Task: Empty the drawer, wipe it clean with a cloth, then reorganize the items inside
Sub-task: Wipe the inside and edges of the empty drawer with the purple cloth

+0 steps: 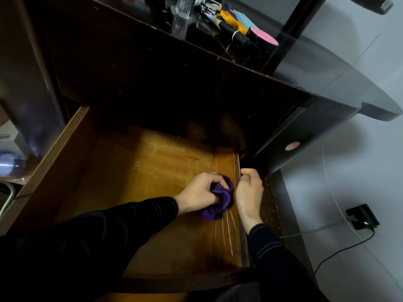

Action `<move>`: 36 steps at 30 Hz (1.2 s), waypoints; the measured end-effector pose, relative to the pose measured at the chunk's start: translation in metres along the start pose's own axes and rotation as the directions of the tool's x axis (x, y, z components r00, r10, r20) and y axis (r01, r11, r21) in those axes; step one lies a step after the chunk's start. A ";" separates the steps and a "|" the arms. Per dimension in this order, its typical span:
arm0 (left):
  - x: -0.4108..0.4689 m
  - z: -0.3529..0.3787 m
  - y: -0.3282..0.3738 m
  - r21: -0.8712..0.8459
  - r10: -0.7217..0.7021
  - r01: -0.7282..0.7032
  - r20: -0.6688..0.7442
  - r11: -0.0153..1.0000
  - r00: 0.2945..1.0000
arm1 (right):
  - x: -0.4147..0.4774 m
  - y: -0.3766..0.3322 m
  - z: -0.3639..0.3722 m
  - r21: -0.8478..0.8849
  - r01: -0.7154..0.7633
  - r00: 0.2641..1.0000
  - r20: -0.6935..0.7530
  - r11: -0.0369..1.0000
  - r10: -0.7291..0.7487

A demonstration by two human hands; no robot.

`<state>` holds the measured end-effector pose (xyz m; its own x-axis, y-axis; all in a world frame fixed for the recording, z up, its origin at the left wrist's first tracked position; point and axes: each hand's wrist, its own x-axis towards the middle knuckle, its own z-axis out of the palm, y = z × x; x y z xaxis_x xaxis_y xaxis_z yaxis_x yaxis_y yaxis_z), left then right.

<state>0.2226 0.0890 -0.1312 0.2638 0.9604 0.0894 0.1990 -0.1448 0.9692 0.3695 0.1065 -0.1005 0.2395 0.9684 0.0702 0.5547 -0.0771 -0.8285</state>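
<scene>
- looking down into a wooden drawer (141, 182), standing well out from under the dark bench (316, 68).
- see the left hand (200, 190) inside the drawer over on the right side, fingers and thumb curled tight round a bunched-up purple cloth (224, 197).
- cloth sitting on the drawer bottom, roughly halfway front to back, just beside the right wall.
- see the right hand (249, 190) right up against the cloth, fingers curled over the rim of the drawer's right wall, thumb on the inner face. looks like a grip on that rim, can't tell how firm.
- black sleeves on both arms, left sleeve (109, 225) plain, right sleeve (268, 243) with pale stitching near the cuff.
- a few pale streaks (226, 227) on the wood just on the near side of the cloth.
- back of the drawer lost in shadow, can't make out anything there.
- up on the bench, bunched together near its far end: a clear glass bottle (184, 9), a black tube (235, 33), a black tub with a pink lid (265, 39), something yellow (234, 20) and something light blue (244, 19) touching it.
- off to the right on the pale floor, well apart from the drawer: a small black adapter (362, 216) with a green light lit, dark cable (340, 251) trailing off it.
</scene>
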 end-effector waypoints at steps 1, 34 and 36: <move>-0.002 0.002 0.000 -0.007 0.014 -0.014 -0.016 1.000 1.000 | 0.000 0.000 0.000 0.002 -0.003 1.000 0.004 1.000 0.003; -0.027 0.014 0.001 0.135 -0.088 0.061 0.205 0.989 0.975 | -0.009 -0.012 -0.004 0.055 -0.044 0.999 -0.003 0.998 0.044; -0.025 0.013 0.010 0.041 -0.030 0.024 0.146 0.999 0.989 | -0.009 -0.011 -0.004 0.062 -0.039 0.999 -0.007 0.997 0.040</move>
<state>0.2300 0.0601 -0.1267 0.3927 0.9193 0.0255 0.2442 -0.1310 0.9608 0.3642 0.0981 -0.0895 0.2664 0.9630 0.0411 0.4947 -0.1000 -0.8633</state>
